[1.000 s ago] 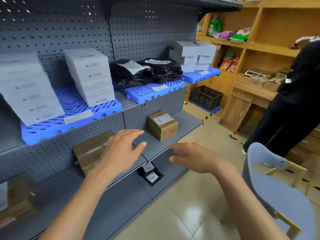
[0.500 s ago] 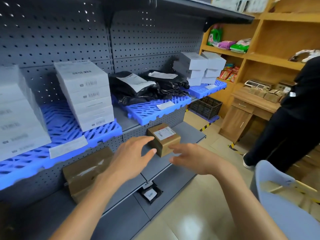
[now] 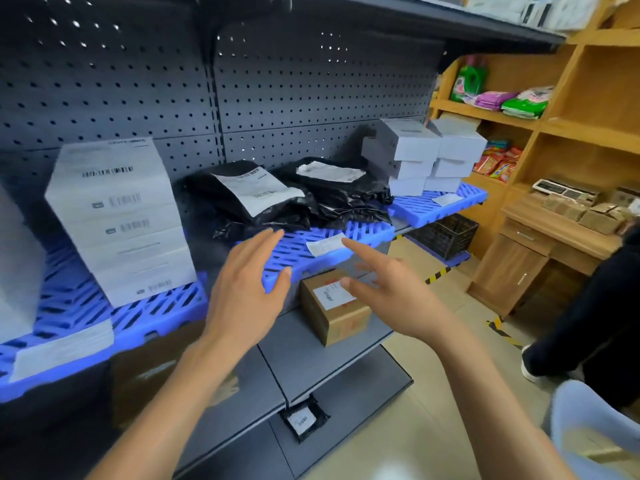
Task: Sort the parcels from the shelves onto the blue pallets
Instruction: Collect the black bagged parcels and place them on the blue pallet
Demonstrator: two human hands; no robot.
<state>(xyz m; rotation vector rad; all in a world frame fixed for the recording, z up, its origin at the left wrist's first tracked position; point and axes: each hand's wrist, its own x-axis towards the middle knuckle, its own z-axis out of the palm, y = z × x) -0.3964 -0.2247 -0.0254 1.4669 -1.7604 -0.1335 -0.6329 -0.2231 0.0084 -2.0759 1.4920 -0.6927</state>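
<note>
A grey pegboard shelving unit [image 3: 277, 98] is filling the view, carrying blue pallets [image 3: 332, 251] on its middle shelf; black mailer bags [image 3: 277, 202] are lying on the centre pallet at 12 o'clock; a brown cardboard parcel [image 3: 332, 306] is sitting on the lower shelf; the left hand [image 3: 246, 289] is hovering at its 9 o'clock, fingers spread, gripping nothing; the right hand [image 3: 388, 289] is hovering at its 3 o'clock, likewise spread and empty, index finger extended.

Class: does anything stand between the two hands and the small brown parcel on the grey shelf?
Nothing visible does. The left hand and right hand hover open on either side of the small brown parcel, with only air between.
</note>
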